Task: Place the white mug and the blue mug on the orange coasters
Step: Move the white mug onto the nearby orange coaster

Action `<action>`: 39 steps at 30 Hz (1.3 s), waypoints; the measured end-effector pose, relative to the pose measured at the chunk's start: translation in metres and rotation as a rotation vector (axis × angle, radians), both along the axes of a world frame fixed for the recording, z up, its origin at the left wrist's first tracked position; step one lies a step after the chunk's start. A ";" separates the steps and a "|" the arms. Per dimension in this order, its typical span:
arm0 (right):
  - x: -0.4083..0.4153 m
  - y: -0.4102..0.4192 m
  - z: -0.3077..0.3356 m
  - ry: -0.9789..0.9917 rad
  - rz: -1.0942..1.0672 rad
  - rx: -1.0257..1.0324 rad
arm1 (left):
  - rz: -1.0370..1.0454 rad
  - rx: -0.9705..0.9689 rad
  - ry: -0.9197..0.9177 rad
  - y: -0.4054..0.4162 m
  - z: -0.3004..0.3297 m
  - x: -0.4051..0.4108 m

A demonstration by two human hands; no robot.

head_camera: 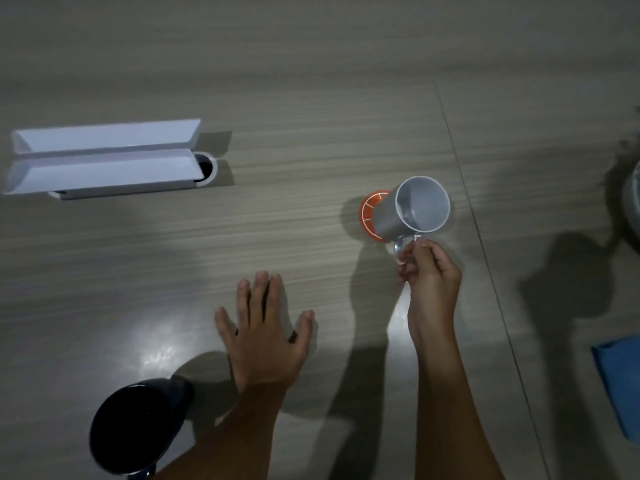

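Note:
The white mug stands on an orange coaster, which shows only at the mug's left side. My right hand grips the mug's handle from the near side. The blue mug, dark in this light, stands upright at the near left of the table, beside my left forearm. My left hand lies flat on the table with its fingers spread, holding nothing. Only one orange coaster is in view.
A white cable box with two raised flaps sits at the left over a round table opening. A blue cloth lies at the right edge. A grey object shows at the far right. A seam runs down the table.

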State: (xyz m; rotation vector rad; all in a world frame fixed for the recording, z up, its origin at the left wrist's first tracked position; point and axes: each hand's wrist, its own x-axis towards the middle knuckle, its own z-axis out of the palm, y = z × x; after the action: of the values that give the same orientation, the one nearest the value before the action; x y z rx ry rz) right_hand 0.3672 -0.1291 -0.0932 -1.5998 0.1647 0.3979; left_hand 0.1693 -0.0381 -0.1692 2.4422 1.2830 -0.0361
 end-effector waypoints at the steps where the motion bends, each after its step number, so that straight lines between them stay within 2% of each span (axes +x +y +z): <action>1: 0.004 0.001 -0.001 -0.006 -0.001 -0.005 | 0.004 0.004 0.000 0.000 -0.001 0.000; 39: 0.019 0.006 -0.027 -0.031 -0.011 -0.143 | 0.004 0.020 -0.006 0.000 -0.005 -0.001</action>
State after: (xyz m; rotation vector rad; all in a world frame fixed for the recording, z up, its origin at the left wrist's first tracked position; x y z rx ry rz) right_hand 0.3861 -0.1233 -0.1198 -1.7439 0.1815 0.3590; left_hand 0.1682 -0.0385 -0.1746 2.4544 1.2921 -0.0142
